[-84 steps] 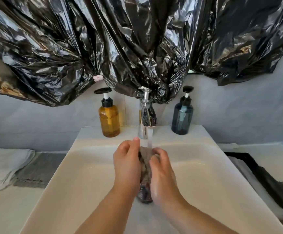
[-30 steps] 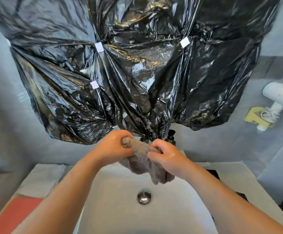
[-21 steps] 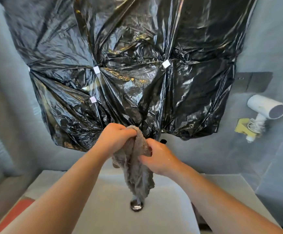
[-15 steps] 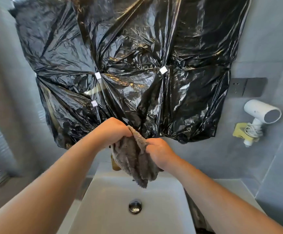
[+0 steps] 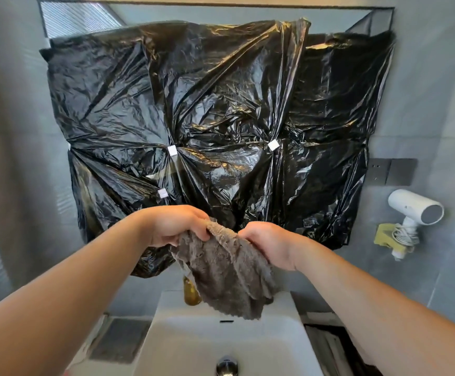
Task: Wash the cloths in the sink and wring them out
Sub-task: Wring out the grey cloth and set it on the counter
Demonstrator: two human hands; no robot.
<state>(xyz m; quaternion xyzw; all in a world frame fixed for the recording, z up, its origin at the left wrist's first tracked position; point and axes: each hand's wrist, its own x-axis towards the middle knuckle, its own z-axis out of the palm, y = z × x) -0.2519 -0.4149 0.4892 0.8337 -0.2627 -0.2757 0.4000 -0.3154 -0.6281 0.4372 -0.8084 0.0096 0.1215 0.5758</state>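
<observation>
The cloth (image 5: 226,272), a tight twist a moment ago, now hangs fanned open above the sink (image 5: 193,335); the left hand (image 5: 174,226) and right hand (image 5: 269,245) each grip its top edge, lifted higher than before; wringing this one looks finished.

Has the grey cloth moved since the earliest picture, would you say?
Yes: the cloth has risen out of the sink, now held above its rim.

the camera on my head looks forward, close behind my left hand (image 5: 176,226) and right hand (image 5: 271,244); black plastic (image 5: 221,118) fills the view beyond them, the sink (image 5: 183,329) below them.
</observation>
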